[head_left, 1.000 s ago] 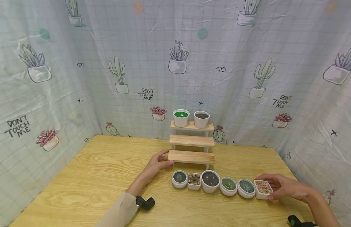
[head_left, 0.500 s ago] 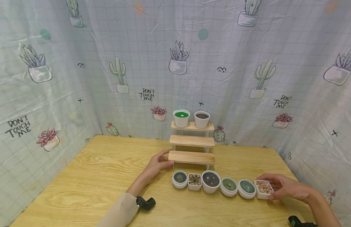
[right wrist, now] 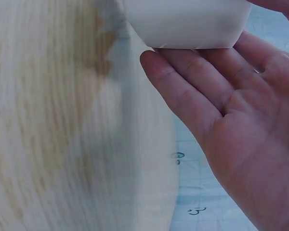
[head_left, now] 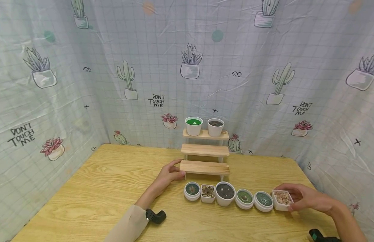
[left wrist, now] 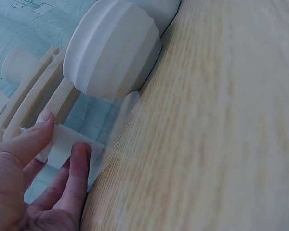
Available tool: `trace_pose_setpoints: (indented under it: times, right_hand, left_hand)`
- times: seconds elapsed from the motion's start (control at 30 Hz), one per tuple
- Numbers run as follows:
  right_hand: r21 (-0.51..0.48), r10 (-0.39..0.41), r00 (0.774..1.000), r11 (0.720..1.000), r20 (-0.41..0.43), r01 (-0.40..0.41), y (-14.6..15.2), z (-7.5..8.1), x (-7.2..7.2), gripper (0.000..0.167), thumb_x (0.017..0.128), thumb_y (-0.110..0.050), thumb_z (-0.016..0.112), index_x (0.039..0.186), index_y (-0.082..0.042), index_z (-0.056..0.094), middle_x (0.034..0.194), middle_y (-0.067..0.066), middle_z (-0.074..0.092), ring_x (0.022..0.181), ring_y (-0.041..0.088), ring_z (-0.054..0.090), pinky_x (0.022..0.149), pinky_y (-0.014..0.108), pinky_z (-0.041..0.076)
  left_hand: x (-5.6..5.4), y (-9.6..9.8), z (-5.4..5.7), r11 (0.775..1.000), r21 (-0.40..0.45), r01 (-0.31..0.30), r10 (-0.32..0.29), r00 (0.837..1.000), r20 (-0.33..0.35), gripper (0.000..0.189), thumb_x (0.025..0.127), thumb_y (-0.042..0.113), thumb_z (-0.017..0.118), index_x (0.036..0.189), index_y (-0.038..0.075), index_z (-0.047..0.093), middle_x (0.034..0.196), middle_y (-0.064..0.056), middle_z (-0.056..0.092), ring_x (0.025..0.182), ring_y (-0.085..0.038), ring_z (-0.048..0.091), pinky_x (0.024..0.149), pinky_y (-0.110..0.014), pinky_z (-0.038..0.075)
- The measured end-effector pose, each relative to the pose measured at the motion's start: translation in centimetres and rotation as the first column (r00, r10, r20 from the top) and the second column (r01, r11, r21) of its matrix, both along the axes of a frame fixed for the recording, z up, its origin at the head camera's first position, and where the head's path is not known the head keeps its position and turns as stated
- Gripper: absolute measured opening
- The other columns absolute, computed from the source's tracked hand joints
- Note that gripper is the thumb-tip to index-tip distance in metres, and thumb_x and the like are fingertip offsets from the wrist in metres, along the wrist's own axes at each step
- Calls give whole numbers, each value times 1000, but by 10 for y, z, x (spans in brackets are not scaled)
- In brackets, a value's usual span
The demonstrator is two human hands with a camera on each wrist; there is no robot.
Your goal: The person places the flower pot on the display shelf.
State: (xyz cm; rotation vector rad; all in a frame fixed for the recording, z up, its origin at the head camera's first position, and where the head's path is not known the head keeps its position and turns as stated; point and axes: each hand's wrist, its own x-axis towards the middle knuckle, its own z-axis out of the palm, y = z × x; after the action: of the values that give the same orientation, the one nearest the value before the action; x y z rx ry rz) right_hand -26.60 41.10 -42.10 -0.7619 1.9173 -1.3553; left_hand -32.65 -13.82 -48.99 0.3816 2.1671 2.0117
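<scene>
At the right end of a row of small white pots, my right hand (head_left: 306, 199) grips a square white pot (head_left: 282, 198) filled with pinkish-tan gravel. The right wrist view shows this pot's pale underside (right wrist: 192, 41) between thumb and fingers, seemingly just off the table. My left hand (head_left: 168, 174) holds the left end of the lowest step of a three-step wooden stand (head_left: 205, 166). Its thumb lies on the step in the left wrist view, with the fingers by the clear side panel (left wrist: 70, 144). Nearest the right hand's pot stands a round pot (head_left: 263, 201) with a dark green top.
On the top step stand a green-topped pot (head_left: 194, 126) and a grey-topped pot (head_left: 215, 127). Before the stand runs the row, including a larger grey-filled pot (head_left: 225, 193) and a square pebble pot (head_left: 208, 193). A cactus-print curtain (head_left: 144, 74) surrounds the wooden table (head_left: 84, 188).
My right hand and the gravel pot have shifted slightly up and right, the pot tilting a little. My left hand stays at the stand, and the other pots keep their places.
</scene>
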Motion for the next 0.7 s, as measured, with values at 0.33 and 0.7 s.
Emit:
trace_pose_setpoints:
  times: [0.33,0.7]
  right_hand:
    - [-3,-27,990,1000,-141,27,-4,14,6,53,99,8,53,150,2,43,141,-20,59,120,-2,58,92,17,50]
    - [23,-83,983,996,-163,88,-13,30,11,54,100,4,53,152,6,39,142,-23,58,126,-7,54,93,16,49]
  left_hand:
    - [2,1,1,1000,-1,-5,5,1000,6,75,95,22,77,159,13,38,120,-19,68,102,-24,75,95,-36,60]
    - [0,0,-1,1000,1,1,-1,1000,0,74,96,21,75,160,12,37,119,-18,68,103,-24,75,95,-36,60]
